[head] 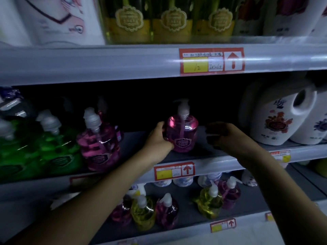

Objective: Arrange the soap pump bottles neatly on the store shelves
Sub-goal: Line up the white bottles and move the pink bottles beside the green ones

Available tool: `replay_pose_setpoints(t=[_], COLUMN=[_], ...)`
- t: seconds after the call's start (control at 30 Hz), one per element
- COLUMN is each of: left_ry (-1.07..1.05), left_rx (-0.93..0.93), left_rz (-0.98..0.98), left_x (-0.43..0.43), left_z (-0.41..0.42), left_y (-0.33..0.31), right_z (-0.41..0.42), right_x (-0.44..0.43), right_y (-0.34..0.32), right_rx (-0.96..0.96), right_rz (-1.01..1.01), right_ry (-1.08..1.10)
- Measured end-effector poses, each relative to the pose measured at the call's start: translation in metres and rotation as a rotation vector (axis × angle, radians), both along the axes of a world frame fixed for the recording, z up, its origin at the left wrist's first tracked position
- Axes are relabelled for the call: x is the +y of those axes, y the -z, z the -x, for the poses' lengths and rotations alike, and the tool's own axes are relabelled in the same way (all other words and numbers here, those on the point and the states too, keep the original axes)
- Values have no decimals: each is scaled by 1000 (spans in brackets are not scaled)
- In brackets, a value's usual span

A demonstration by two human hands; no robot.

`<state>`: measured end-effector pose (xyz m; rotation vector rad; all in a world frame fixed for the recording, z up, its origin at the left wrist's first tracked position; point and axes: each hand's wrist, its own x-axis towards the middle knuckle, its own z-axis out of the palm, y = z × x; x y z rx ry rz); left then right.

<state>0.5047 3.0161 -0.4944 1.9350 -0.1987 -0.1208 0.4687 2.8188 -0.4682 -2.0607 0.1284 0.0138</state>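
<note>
Pink pump bottle (183, 133) gripped in my left hand (159, 137) to straighten it; right hand (218, 133) hovers loosely curled, empty.

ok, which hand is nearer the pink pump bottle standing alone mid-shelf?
Left. Left hand wraps the pink pump bottle; right hand sits apart, to its right.

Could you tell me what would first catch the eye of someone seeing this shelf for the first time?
The lone pink pump bottle standing upright mid-shelf, with the left hand on its side and the right hand hovering just clear of it. Next, the red price tag on the shelf edge above, then the green bottles crowded at far left.
</note>
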Motion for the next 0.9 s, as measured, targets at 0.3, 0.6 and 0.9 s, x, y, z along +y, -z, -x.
replay_pose_setpoints(t=[0.3, 0.6, 0.9], left_ry=[14, -359, -336], left_rx=[-52, -800, -642], left_rz=[-12, -666, -738], left_x=[29, 128, 158], left_z=[34, 83, 71], left_y=[-1, -3, 16], right_z=[-8, -34, -63], right_x=[71, 115, 145], right_y=[18, 21, 24], right_rx=[-234, -299, -260], right_rz=[270, 207, 124], right_ry=[2, -23, -86])
